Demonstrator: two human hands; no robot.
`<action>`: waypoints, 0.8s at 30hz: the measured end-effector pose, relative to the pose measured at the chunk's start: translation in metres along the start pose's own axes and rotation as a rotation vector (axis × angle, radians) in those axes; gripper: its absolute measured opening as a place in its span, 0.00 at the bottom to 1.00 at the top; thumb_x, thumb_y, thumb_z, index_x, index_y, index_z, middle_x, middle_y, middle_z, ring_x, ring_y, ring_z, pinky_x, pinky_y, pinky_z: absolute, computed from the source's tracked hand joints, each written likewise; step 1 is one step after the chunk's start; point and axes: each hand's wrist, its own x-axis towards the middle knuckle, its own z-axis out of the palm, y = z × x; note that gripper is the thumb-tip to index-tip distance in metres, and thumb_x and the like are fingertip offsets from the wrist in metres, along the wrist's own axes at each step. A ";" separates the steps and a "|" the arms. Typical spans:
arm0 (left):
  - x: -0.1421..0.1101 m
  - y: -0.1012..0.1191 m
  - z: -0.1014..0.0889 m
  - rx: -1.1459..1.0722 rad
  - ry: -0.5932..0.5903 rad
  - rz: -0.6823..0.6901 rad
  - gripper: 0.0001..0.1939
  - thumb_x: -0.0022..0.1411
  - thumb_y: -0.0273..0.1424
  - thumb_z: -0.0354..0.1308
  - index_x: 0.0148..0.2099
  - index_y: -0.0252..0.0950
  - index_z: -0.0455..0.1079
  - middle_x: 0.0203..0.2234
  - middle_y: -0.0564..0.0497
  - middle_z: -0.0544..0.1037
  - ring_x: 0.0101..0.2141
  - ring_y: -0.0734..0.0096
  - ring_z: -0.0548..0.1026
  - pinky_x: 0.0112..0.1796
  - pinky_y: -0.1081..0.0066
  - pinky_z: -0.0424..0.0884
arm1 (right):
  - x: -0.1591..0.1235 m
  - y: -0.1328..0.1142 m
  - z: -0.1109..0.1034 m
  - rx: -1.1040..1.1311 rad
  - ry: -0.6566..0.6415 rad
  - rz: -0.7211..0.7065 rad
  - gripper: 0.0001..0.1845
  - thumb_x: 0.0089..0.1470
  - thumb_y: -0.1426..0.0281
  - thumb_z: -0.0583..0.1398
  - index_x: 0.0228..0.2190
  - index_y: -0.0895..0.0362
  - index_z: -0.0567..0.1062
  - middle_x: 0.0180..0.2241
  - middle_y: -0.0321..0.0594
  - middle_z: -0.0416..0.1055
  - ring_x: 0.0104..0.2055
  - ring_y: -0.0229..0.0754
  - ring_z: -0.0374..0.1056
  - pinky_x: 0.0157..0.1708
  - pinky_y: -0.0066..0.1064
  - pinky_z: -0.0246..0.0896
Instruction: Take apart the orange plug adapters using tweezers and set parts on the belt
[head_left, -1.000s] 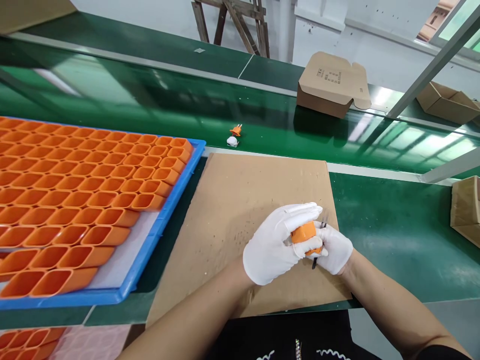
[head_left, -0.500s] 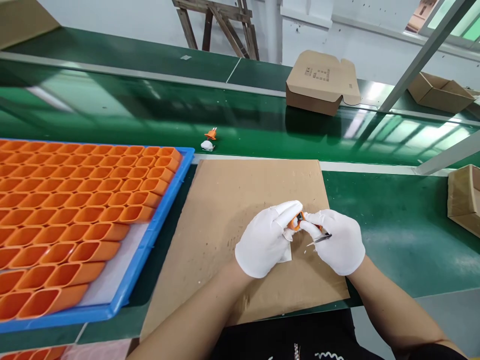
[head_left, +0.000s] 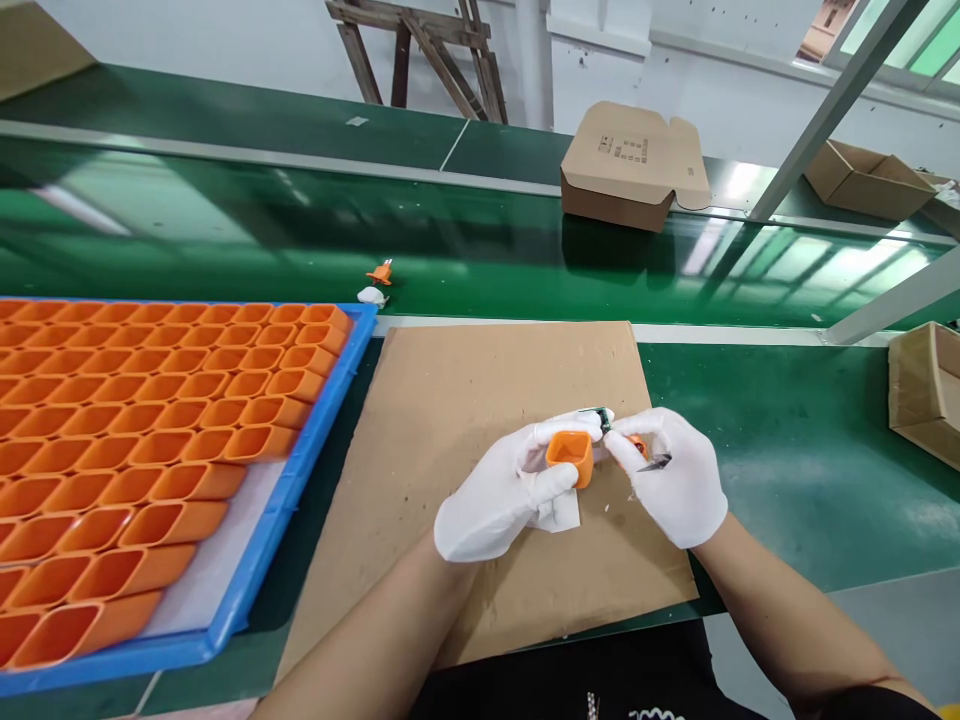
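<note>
Both my hands wear white gloves and are close together above a cardboard sheet (head_left: 450,420). My left hand (head_left: 495,480) is closed around an orange plastic housing (head_left: 570,452), its open end towards me. At its fingertips a small green circuit board (head_left: 604,420) stands just beyond the housing. My right hand (head_left: 671,475) pinches at the board's edge with thumb and forefinger. Tucked in the same hand is a small orange tool with a metal tip (head_left: 657,462), mostly hidden by the fingers. A white scrap, perhaps paper or cloth (head_left: 559,512), shows under my left hand.
To the left, a blue tray (head_left: 296,490) holds rows of orange housings (head_left: 180,430). Beyond the cardboard, a green belt (head_left: 465,260) carries a small orange piece with prongs (head_left: 381,272) and a white piece (head_left: 372,296). Cardboard boxes (head_left: 634,165) and a metal post (head_left: 840,110) stand beyond.
My left hand has shifted left and turned, so the orange housing's open end now shows. The green board has come into sight between the hands. The small pieces on the belt have moved left.
</note>
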 end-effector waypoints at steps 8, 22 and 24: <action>-0.002 0.011 -0.001 0.004 -0.046 -0.063 0.29 0.51 0.46 0.71 0.51 0.35 0.75 0.36 0.46 0.76 0.27 0.74 0.71 0.26 0.73 0.70 | 0.003 0.011 -0.006 -0.182 -0.101 -0.394 0.20 0.60 0.75 0.63 0.52 0.45 0.75 0.46 0.36 0.79 0.46 0.40 0.77 0.42 0.31 0.76; -0.010 0.005 0.022 0.319 0.346 0.213 0.20 0.62 0.33 0.62 0.57 0.47 0.73 0.51 0.46 0.74 0.18 0.80 0.74 0.17 0.73 0.74 | 0.005 0.007 -0.008 0.077 0.113 -0.221 0.20 0.57 0.74 0.66 0.51 0.48 0.78 0.29 0.31 0.72 0.21 0.31 0.60 0.25 0.30 0.68; -0.010 -0.001 0.020 0.320 0.341 0.261 0.22 0.63 0.33 0.61 0.60 0.50 0.71 0.48 0.47 0.76 0.16 0.80 0.73 0.17 0.72 0.75 | 0.003 0.004 -0.010 0.077 0.085 -0.290 0.24 0.59 0.76 0.65 0.54 0.45 0.76 0.29 0.31 0.72 0.25 0.34 0.65 0.28 0.32 0.70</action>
